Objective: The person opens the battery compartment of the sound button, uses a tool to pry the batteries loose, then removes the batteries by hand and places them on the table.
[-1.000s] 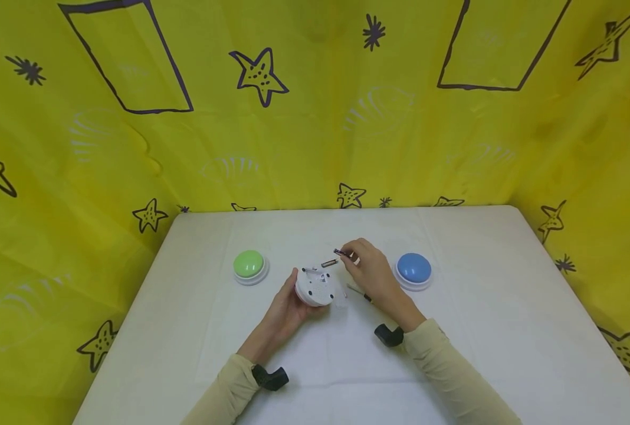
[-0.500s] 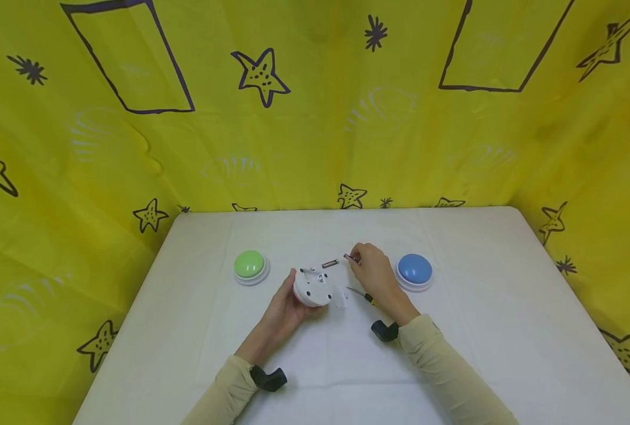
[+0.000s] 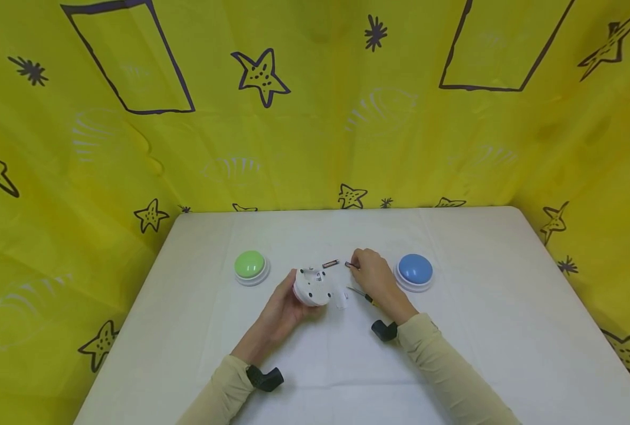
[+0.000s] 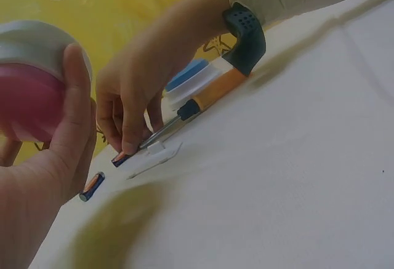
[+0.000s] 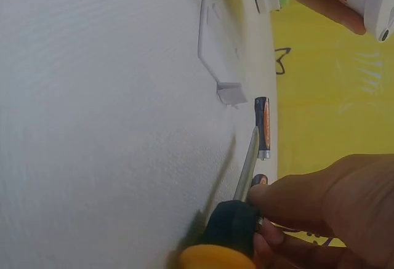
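My left hand (image 3: 279, 310) grips a round push button (image 3: 313, 288), tilted so its white underside and the battery recess face up. Its pink dome (image 4: 28, 100) shows in the left wrist view. To the right, my right hand (image 3: 377, 280) pinches a small battery (image 4: 119, 159) low at the tabletop; the fingers hide much of it. A second battery (image 3: 330, 264) lies between the hands. Under the right hand is a screwdriver (image 4: 188, 110) with an orange and dark handle, its shaft pointing toward the batteries. The white battery cover (image 5: 218, 50) lies next to the screwdriver tip.
A green push button (image 3: 249, 265) stands at the left, and a blue push button (image 3: 414, 270) stands just right of the right hand. A yellow patterned curtain (image 3: 315, 136) hangs behind the white table (image 3: 479, 283).
My right hand has come down and slightly right with the battery, from above the second battery to the tabletop. My left hand keeps the push button in nearly the same place.
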Action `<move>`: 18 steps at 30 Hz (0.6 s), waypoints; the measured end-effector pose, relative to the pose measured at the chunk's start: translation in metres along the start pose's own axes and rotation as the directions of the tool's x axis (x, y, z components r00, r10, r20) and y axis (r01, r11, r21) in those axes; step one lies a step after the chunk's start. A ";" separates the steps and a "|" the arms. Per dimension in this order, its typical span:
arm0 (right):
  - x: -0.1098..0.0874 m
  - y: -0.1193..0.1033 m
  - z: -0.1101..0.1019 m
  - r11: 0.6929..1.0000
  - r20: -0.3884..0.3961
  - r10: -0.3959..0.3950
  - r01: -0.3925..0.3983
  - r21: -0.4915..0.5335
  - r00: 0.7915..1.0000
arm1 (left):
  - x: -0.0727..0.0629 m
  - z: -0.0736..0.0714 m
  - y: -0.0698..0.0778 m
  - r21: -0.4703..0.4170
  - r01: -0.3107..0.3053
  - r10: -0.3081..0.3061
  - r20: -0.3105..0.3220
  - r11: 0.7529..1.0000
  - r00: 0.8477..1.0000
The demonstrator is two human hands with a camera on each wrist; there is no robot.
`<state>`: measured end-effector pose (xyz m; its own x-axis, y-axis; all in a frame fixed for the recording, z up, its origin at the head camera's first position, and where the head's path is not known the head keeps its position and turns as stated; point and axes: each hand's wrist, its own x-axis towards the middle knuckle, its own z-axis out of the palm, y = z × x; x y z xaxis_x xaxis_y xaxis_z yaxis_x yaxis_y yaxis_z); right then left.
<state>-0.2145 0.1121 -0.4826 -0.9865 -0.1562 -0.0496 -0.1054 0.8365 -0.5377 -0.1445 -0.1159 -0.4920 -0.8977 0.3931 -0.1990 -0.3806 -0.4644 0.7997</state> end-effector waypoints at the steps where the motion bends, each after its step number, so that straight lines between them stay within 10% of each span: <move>1: 0.000 0.000 0.000 1.000 0.003 0.002 -0.002 0.000 1.000 | -0.001 0.000 0.001 0.001 -0.006 0.006 0.000 1.000 1.000; 12: -0.003 -0.003 -0.005 0.999 -0.003 -0.026 0.026 0.047 1.000 | -0.003 -0.010 0.020 0.190 0.016 -0.025 0.045 0.982 0.999; 18: -0.008 -0.009 -0.010 0.939 0.039 -0.220 0.201 0.279 0.975 | -0.005 -0.010 0.032 0.414 0.025 -0.047 0.044 0.910 0.998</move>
<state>-0.2065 0.1110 -0.4689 -0.9336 -0.3564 0.0374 -0.2621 0.6080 -0.7494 -0.1543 -0.1409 -0.4715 -0.8684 0.4485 -0.2112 -0.2766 -0.0848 0.9572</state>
